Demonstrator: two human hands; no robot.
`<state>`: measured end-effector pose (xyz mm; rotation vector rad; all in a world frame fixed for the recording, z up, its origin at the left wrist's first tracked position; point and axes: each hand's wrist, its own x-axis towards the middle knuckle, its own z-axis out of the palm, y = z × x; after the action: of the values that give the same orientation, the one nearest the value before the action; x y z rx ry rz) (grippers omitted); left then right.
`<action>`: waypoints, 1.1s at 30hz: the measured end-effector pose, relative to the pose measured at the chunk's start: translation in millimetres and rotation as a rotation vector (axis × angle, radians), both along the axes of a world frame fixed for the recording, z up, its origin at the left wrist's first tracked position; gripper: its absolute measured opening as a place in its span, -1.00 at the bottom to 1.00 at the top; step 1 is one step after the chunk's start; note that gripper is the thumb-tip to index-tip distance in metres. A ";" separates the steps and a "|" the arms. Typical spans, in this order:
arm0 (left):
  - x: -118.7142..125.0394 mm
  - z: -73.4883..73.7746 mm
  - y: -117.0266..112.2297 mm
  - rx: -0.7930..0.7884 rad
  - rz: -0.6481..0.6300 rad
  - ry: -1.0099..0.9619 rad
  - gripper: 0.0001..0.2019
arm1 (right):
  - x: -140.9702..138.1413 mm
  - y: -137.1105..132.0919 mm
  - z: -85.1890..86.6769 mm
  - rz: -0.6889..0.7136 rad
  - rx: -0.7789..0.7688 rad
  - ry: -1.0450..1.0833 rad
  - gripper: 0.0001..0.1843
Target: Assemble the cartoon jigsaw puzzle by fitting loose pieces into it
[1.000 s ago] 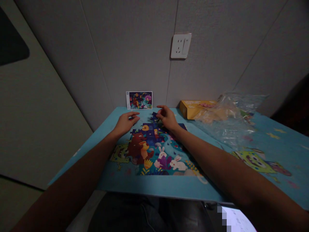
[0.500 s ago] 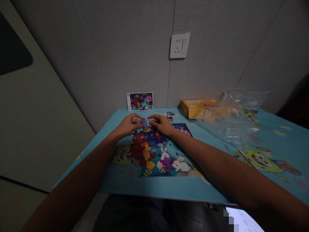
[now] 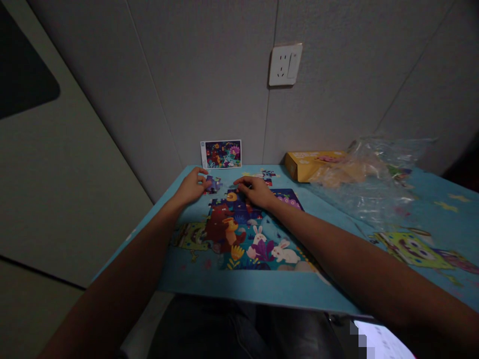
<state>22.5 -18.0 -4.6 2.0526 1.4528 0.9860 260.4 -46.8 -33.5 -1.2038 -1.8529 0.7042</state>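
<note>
My left hand (image 3: 193,185) is at the table's far left, thumb and fingertips at a purple-blue jigsaw puzzle piece (image 3: 214,184) with knobbed edges. Some red and dark colour shows under that piece; whether it is another piece I cannot tell. My right hand (image 3: 255,192) rests over the upper part of a partly joined jigsaw puzzle (image 3: 239,234), its fingers bent and slightly apart, with nothing visible between them. Bear, fox and white rabbits appear on the puzzle, and my right hand and forearm cover part of it.
A picture card (image 3: 223,154) leans against the wall. Loose puzzle pieces (image 3: 268,174) lie behind my right hand. To the right are a yellow box (image 3: 299,169) and a crumpled clear plastic bag (image 3: 374,184). A cartoon-printed blue cloth (image 3: 262,291) covers the table.
My left hand has moved left, away from my right hand, with the purple-blue puzzle piece at its fingertips. The puzzle's upper left part is now uncovered. The view has shifted slightly.
</note>
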 end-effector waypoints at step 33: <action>14.1 -17.5 5.5 0.067 -0.171 0.238 -0.74 | -0.8 6.0 -3.1 -0.010 0.091 -0.092 -0.79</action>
<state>36.7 -12.5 -22.1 2.3642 1.3430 0.7525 259.6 -40.8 -36.6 -1.2038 -1.9317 0.5606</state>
